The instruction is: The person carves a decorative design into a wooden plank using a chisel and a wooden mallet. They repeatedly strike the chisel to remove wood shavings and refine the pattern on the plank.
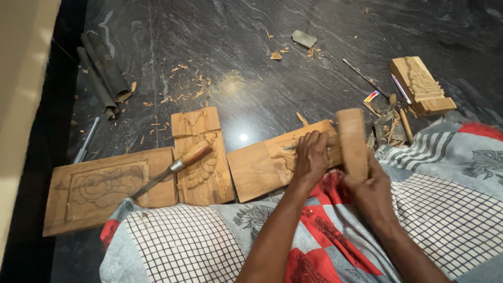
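Right, left hand (310, 157) is clamped round a chisel (293, 147) on the carved panel (272, 162); right hand (369, 188) grips a wooden mallet (352, 139) at that panel's right edge. A spare chisel (175, 166) lies left of it, across two other panels (105, 191). Beyond the panel's far edge, dark floor (251, 63) lies mostly open, scattered chips.

Spare chisel (175, 166) across 2 carved panels (105, 188), small carved block (422, 85), rolled dark sheets (102, 71), grey stone (304, 38), wood chips (183, 89)
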